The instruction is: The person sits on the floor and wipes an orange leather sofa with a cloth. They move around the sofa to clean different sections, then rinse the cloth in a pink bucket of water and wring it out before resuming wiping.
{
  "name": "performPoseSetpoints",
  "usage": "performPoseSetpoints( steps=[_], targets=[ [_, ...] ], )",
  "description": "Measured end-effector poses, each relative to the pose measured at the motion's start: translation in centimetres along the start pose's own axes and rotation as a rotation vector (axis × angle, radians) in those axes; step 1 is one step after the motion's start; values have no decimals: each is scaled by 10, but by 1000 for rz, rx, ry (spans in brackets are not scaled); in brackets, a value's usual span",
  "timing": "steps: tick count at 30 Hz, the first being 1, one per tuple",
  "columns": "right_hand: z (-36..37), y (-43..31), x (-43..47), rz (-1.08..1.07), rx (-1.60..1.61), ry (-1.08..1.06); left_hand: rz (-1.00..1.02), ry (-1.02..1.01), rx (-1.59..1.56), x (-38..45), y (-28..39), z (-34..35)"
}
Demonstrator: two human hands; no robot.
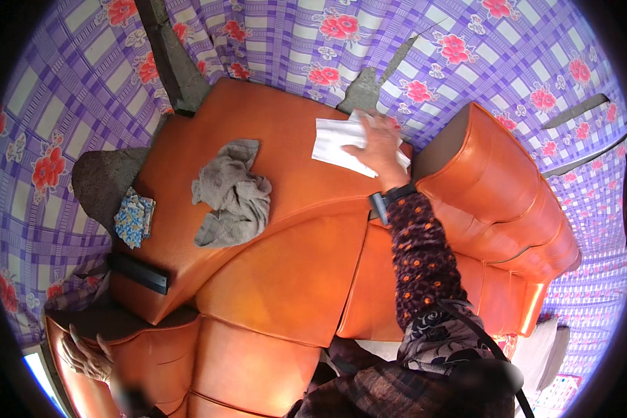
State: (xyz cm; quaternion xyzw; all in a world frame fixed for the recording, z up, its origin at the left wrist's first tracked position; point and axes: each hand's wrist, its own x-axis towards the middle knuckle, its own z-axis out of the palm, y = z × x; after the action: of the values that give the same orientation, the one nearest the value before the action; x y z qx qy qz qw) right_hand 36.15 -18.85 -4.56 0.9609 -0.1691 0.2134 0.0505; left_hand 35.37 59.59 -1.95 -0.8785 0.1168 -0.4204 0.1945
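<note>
My right hand (380,146) lies over some folded white sheets (337,138), paper or thin cloth, at the far right of an orange leather-look sofa surface (292,136). Its thumb is spread away from the fingers; whether it grips the sheets or only presses on them does not show. A dark band circles that wrist. Far off at lower left, my left hand (86,355) rests with fingers apart on the top of an orange sofa backrest (157,360). Between the two hands lies a crumpled grey towel (235,196).
A small stack of blue floral items (132,217) and a long black object (138,273) sit along the left edge. Purple checked floral fabric (287,42) hangs behind, with grey gaps in it. On the right rises another orange backrest (501,177). A dark strap (480,334) hangs beside my right arm.
</note>
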Motion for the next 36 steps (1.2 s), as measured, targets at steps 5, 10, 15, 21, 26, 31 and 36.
performPoseSetpoints(
  steps=[5,10,15,21,26,31,36],
  targets=[
    [44,48,-14,72,-11,-407,-77,-66,79,-21,-12,1],
    [59,10,-17,163,435,-63,-110,-179,3,16,12,-13],
    [-19,-216,3,30,1021,-113,-107,-120,-16,9,4,-23],
    [-42,-444,-17,-427,1024,-67,-148,-113,-63,18,5,-31],
    [9,-509,-57,-550,573,-377,-135,-28,-114,22,29,-18],
    [-58,-445,-54,-422,853,-230,-104,-40,-60,16,11,-25],
    [-28,-331,-58,-272,520,-43,-77,-26,-41,16,7,-21]
  ],
)
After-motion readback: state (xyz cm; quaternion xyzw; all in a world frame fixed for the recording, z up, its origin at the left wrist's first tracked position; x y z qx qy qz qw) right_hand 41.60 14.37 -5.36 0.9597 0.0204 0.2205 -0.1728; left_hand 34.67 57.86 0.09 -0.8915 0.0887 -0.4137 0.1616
